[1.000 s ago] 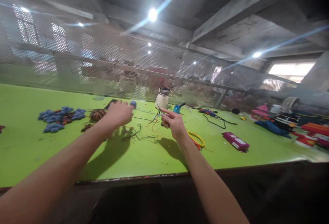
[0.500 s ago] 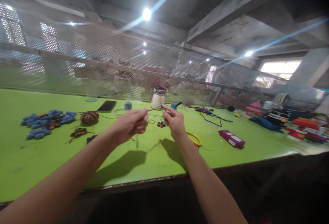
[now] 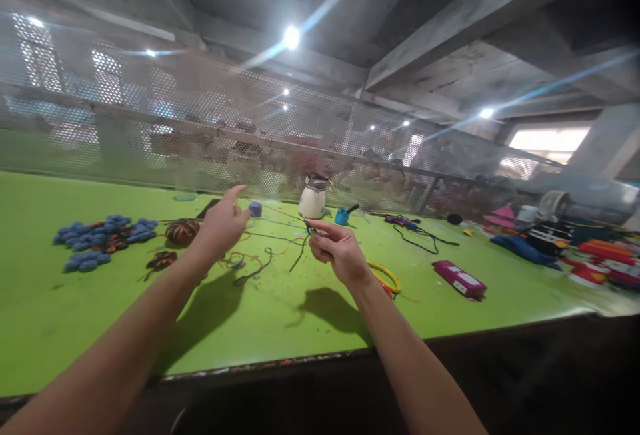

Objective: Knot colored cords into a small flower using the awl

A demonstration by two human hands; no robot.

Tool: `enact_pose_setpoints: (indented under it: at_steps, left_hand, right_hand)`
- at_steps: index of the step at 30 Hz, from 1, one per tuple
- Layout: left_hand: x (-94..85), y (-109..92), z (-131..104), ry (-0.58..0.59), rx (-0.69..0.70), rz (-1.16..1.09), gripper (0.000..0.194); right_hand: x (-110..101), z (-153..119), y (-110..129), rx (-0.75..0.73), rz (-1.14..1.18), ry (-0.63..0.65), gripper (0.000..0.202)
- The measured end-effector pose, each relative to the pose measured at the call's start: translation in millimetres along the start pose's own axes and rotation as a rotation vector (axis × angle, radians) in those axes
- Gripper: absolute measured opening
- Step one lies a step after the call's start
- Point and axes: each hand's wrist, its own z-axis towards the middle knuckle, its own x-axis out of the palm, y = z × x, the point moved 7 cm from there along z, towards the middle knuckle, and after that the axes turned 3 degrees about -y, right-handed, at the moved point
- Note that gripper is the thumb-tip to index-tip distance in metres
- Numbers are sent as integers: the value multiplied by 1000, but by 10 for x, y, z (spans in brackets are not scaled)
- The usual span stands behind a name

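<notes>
My right hand [image 3: 340, 248] is closed in a pinch on a thin dark stick, probably a crochet hook [image 3: 303, 217], and on yarn. A dark yarn tail [image 3: 299, 258] hangs below its fingertips. A small crocheted piece seems to be in the fingers, largely hidden. My left hand [image 3: 220, 228] is up to the left with its index finger pointing out and the others curled. Thin orange and dark strands stretch between the two hands. Beneath, loose yarn ends [image 3: 255, 268] lie on the green table [image 3: 280, 335]. A brown-orange yarn ball [image 3: 183, 232] is beside my left wrist.
Blue crocheted flowers [image 3: 85, 238] are piled at the left, near a dark-orange flower [image 3: 161, 260]. Behind the hands are a cream jar [image 3: 313, 198], a blue pot [image 3: 342, 216] and a purple yarn roll [image 3: 255, 208]. Rightward lie a yellow ring [image 3: 387, 275] and a magenta case [image 3: 459, 280].
My left hand has moved left, away from my right hand, and its index finger has straightened. Strands now stretch across the wider gap. My right hand has shifted slightly.
</notes>
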Motion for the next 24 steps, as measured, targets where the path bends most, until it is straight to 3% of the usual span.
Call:
enact_pose_setpoints:
  at_steps: [3, 4, 6, 8, 10, 12, 14, 16, 17, 19, 20, 22, 24]
  left_hand:
    - [-164, 31, -32, -135, 28, 313, 5]
    - [-164, 51, -54, -90, -17, 310, 15]
    - [-58, 66, -139, 126, -145, 33, 30]
    - [60, -86, -250, 306, -169, -421, 34]
    - [65, -262, -312, 316, -108, -775, 29]
    - [89, -304, -335, 297, -90, -888, 17]
    - [142, -212, -314, 281, -110, -753, 27]
    - [118, -48, -236, 185, -103, -429, 38]
    - [59, 21, -187, 97, -75, -233, 37]
    - [-44, 116, -118, -30, -53, 84, 15]
    - [-55, 156, -103, -27, -76, 134, 4]
    - [2, 199, -119, 83, -157, 24, 26]
    - [101, 131, -187, 222, -209, -254, 35]
  right_hand:
    - [-30, -5, 75, -52, -84, 9, 28]
    - [-52, 0, 91, -68, -128, 3, 28]
    - [-100, 13, 109, -97, -222, -21, 28]
    - [-132, 25, 111, -120, -302, -45, 28]
    - [-132, 28, 101, -137, -351, -51, 28]
    - [-109, 23, 82, -146, -379, -46, 28]
    - [-80, 12, 59, -142, -400, -43, 29]
    - [-54, 3, 32, -131, -413, -41, 30]
    - [-43, -1, 19, -124, -409, -37, 30]
    - [-26, -2, -15, -96, -373, -26, 31]
    - [-23, -1, -33, -76, -345, -24, 32]
    - [-22, 3, -74, -24, -285, -30, 34]
    - [-9, 2, -111, 23, -228, -33, 35]
